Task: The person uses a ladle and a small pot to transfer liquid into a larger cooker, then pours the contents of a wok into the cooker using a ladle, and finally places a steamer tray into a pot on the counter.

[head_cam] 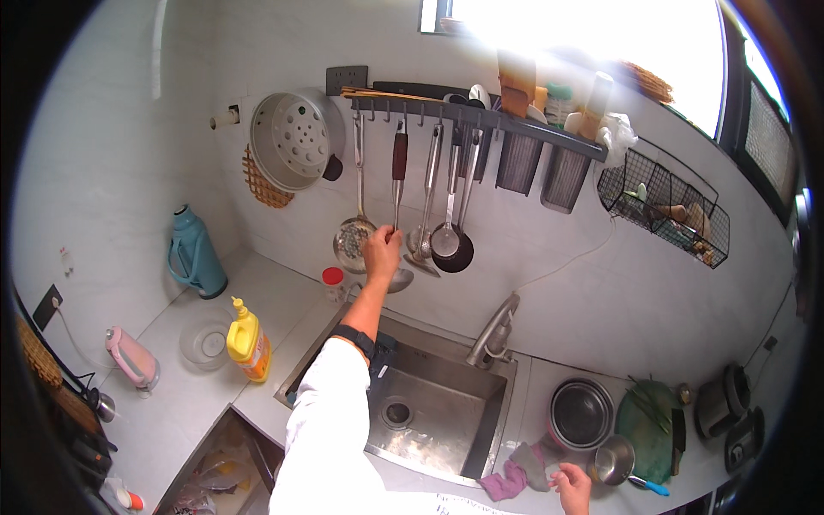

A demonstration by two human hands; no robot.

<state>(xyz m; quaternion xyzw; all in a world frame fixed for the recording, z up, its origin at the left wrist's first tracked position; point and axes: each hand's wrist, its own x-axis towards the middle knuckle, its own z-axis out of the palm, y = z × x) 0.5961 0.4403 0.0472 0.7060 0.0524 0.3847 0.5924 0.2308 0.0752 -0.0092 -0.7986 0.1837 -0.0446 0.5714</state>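
My left hand (382, 252) grips the metal shaft of a ladle (400, 154) with a brown handle. The ladle's top is at a hook of the grey wall rack (476, 117), and its bowl shows below my wrist. Just left of that hand hangs a perforated skimmer (353, 243); to its right are a slotted spoon (418, 241), a small strainer (445, 239) and a dark round utensil (458, 257). Low at the right, my right hand (571, 487) is loosely curled with nothing in it, between a grey and purple cloth (515, 473) and a small saucepan (613, 460).
Below my left arm lies a steel sink (444, 418) with a faucet (492, 335). A yellow pump bottle (248, 341), a clear bowl (206, 338), a teal thermos (196, 254) and a pink kettle (132, 360) stand left. Nested bowls (581, 413) and a green cutting board (647, 425) lie right.
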